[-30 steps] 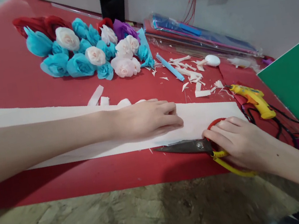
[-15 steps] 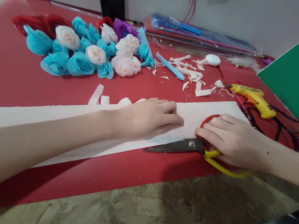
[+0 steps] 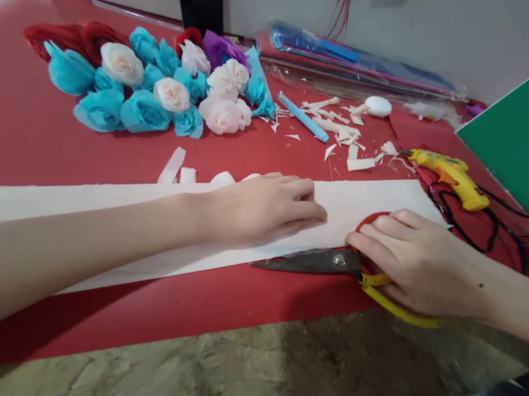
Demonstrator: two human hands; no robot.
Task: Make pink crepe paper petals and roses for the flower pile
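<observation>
Editor: The scene?
Me: A white paper strip stretches from nine to three o'clock across the red tabletop, beneath my left hand.

Editor: Both hands?
Me: The left rests palm down, fingers loosely curled; whether it pinches anything underneath, I cannot tell. My right hand, at four o'clock from it, grips the handles of my scissors, blades pointing to nine along the strip's near edge.

Editor: How do they handle?
Me: The strip looks thin, light and soft, apt to crease or slide, so I judge a broad, flat press near the edge safest. The scissors look stiff and weightier; their handles are the place to hold, well away from the points.

Editor: Nearby?
Me: A yellow glue gun at one o'clock from my right hand, flowers at eleven from my left.
</observation>
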